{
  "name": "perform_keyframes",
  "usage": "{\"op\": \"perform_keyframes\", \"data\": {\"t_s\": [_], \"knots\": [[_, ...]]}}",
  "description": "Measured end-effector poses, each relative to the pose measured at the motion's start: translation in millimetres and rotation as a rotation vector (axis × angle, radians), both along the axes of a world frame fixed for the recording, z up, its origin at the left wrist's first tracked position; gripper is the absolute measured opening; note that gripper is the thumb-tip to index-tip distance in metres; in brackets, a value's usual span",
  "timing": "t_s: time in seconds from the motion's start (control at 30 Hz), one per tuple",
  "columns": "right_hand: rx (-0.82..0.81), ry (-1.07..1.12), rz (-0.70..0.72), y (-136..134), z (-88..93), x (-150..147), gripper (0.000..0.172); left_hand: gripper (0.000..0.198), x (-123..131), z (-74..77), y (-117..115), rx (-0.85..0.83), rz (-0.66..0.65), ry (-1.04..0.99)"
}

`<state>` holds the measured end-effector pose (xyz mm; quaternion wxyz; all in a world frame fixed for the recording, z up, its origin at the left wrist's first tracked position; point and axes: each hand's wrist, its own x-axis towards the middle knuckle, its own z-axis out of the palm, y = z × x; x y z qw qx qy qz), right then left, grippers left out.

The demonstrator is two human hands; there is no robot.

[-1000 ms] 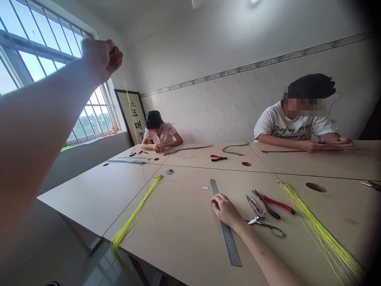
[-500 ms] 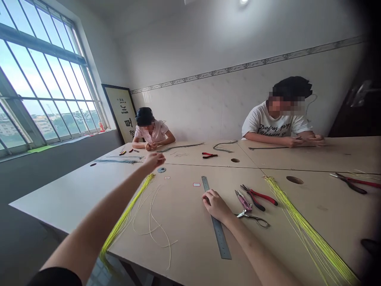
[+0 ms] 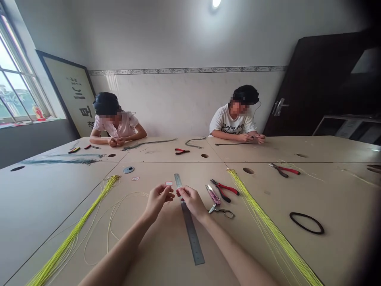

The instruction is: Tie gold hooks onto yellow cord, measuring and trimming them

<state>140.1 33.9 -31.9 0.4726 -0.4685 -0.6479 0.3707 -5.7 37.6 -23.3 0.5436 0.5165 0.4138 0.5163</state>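
Note:
My left hand [image 3: 158, 198] and my right hand [image 3: 191, 200] meet over the table in front of me, fingers pinched together on the end of a thin pale yellow cord [image 3: 119, 206]. The cord trails in loose loops to the left across the table. A steel ruler [image 3: 190, 226] lies under and just behind my right hand. A bundle of yellow cords [image 3: 77, 228] lies to the left, another yellow cord bundle [image 3: 268, 226] to the right.
Red-handled pliers [image 3: 224, 188], purple snips [image 3: 212, 193] and small scissors [image 3: 222, 211] lie right of the ruler. A black rubber ring [image 3: 306, 222] sits further right. Two people [image 3: 114, 123] [image 3: 236, 119] work at the far side of the beige table [image 3: 327, 186].
My left arm came down from high at the window to the table, bringing a single cord with it. Both hands came together over the ruler. My head turned to the right.

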Motion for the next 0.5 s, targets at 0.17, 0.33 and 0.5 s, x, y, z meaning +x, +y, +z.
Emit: {"op": "perform_keyframes", "data": {"t_s": [0.17, 0.33, 0.5], "knots": [[-0.040, 0.073, 0.033, -3.7, 1.8, -4.8, 0.022, 0.028, 2.1, 4.1, -4.1, -0.007, -0.026, -0.014], [-0.065, 0.059, 0.040, -2.5, 0.3, 1.0, 0.017, 0.030, 5.3, 3.6, -7.5, -0.023, -0.054, -0.008], [-0.077, 0.031, 0.063, -2.5, 0.8, 4.3, 0.017, 0.031, 7.3, 4.2, -9.8, -0.018, -0.054, -0.010]]}}
